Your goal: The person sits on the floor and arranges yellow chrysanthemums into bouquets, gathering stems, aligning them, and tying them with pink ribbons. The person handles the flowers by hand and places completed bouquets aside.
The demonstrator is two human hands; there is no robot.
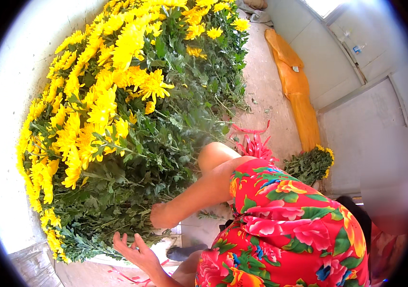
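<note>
A large heap of yellow chrysanthemums (103,110) with dark green leaves fills the left and middle of the head view, blooms mostly to the left. My right hand (164,216) is closed around chrysanthemum stems (139,212) at the heap's lower right side; its fingertips are largely hidden. Below it, my left hand (134,249) has its fingers apart and holds nothing, close beside the leafy stems at the bottom of the heap. My bare right arm crosses in front of a knee, and a red floral garment (290,225) covers my body.
Red ribbon strips (257,147) lie on the floor right of the heap. Behind them are a smaller yellow flower bunch (311,165) and a long orange wrap (291,86) along the pale panel wall (367,115). A dark shoe (185,252) shows near my hands.
</note>
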